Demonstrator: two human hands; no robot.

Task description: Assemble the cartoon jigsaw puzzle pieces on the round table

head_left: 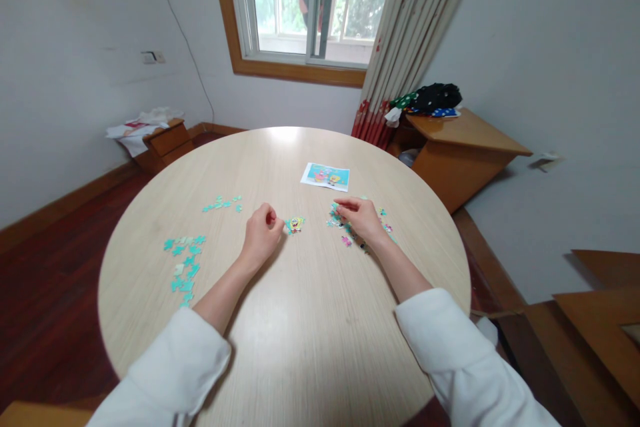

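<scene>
Just left of a small joined patch of jigsaw puzzle pieces (pixel 295 225), yellow with a cartoon face and teal edges, is my left hand (pixel 261 237). Its fingers are curled and pressed together, and what they hold, if anything, is hidden. My right hand (pixel 364 219) reaches over a pile of loose puzzle pieces (pixel 347 240), pink, teal and yellow. Its thumb and fingers close at a teal puzzle piece (pixel 333 209) on the pile's left side. Part of the pile lies hidden beneath that hand. Behind both hands lies a printed picture sheet (pixel 325 177) with pink and yellow cartoon figures.
Teal and pale puzzle pieces (pixel 189 261) lie in groups on the left of the round table (pixel 300 347), with a smaller cluster (pixel 223 203) farther back. Beyond the table stand a wooden cabinet (pixel 460 140) with cloths on top and a floral curtain (pixel 400 33) by the window.
</scene>
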